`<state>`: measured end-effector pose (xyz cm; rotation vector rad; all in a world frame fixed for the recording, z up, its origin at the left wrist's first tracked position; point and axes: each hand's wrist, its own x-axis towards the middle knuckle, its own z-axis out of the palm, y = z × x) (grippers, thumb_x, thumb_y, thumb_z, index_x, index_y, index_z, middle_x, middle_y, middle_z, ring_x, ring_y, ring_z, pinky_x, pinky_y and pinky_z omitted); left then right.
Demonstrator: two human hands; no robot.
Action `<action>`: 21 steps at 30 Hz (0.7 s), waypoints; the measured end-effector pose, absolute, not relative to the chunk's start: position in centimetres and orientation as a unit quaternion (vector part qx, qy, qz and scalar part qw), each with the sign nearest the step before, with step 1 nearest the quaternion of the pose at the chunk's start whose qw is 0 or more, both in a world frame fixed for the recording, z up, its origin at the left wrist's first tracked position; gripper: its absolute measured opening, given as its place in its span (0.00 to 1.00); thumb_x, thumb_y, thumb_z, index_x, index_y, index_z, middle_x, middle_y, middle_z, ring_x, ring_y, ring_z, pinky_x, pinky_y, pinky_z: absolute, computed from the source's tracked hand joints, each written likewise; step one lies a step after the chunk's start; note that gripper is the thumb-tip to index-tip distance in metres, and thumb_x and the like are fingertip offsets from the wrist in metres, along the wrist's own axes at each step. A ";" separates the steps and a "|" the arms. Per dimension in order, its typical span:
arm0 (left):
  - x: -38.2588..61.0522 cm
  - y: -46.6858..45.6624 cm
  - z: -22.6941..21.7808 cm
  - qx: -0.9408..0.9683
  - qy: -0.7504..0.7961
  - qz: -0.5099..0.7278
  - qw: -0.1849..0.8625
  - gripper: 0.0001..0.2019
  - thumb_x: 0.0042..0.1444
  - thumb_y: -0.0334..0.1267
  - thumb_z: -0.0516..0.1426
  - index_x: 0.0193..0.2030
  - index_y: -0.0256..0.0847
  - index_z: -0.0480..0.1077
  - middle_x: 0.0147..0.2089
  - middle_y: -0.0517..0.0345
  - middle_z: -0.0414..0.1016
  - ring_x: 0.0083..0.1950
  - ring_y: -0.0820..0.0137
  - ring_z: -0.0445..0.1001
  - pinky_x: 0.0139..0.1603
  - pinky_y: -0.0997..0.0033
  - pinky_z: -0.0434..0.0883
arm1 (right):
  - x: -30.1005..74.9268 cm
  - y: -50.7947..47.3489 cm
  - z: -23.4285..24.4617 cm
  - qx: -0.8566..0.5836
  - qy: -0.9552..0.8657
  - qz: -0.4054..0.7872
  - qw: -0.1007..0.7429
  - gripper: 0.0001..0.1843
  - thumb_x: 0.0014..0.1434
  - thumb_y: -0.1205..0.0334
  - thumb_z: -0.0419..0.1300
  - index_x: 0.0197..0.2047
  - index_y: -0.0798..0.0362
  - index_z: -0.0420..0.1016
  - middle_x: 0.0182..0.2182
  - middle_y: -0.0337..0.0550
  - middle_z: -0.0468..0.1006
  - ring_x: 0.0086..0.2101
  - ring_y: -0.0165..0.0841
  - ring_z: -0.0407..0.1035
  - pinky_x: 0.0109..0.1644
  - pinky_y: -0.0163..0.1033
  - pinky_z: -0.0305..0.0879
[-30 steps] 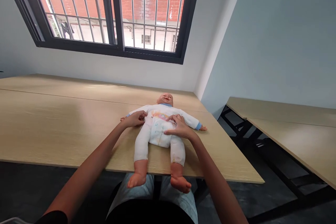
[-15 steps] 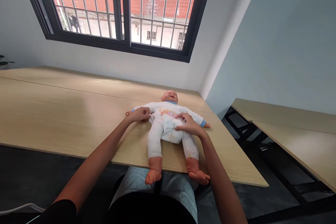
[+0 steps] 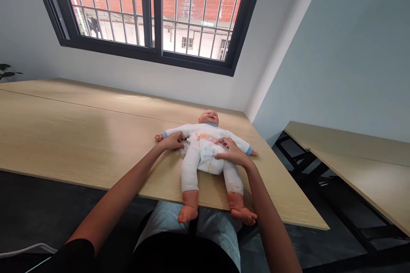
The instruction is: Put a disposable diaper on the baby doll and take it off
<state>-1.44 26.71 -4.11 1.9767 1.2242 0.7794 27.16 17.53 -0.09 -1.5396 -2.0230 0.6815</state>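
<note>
The left hand pinches the white bodysuit at the doll's side, the right hand lies open on its belly, and the baby doll lies face-up at 12 o'clock on the tabletop

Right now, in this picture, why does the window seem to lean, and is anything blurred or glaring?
In the head view, the wide lens makes the window frame lean; daylight leaves a pale sheen on the tabletop; the baby doll looks fairly sharp, with no obvious blur.
</note>
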 end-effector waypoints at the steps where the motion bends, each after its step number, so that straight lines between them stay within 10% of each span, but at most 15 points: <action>1: -1.5 26.7 -4.0 0.759 0.476 0.309 0.320 0.10 0.38 0.29 0.59 0.28 0.41 0.63 0.23 0.67 0.66 0.22 0.73 0.64 0.23 0.75 0.58 | 27.1 17.6 -0.2 -0.565 -0.743 0.251 0.256 0.28 0.46 0.57 0.68 0.52 0.49 0.72 0.52 0.45 0.67 0.55 0.44 0.60 0.60 0.48 0.57; 12: -1.2 25.7 -2.0 0.725 0.503 0.432 0.186 0.05 0.51 0.34 0.52 0.28 0.45 0.58 0.25 0.64 0.63 0.29 0.67 0.63 0.32 0.70 0.56 | 26.7 16.8 0.6 -0.526 -0.753 0.214 0.332 0.28 0.48 0.48 0.70 0.52 0.45 0.76 0.55 0.48 0.69 0.58 0.46 0.61 0.63 0.49 0.58; 21: 1.2 22.8 -1.2 0.752 0.407 0.475 0.208 0.07 0.59 0.40 0.51 0.31 0.43 0.59 0.30 0.62 0.68 0.31 0.70 0.66 0.34 0.71 0.64 | 21.0 19.4 0.2 -0.479 -0.839 0.156 0.205 0.37 0.53 0.40 0.67 0.62 0.45 0.69 0.65 0.49 0.62 0.66 0.50 0.50 0.68 0.67 0.26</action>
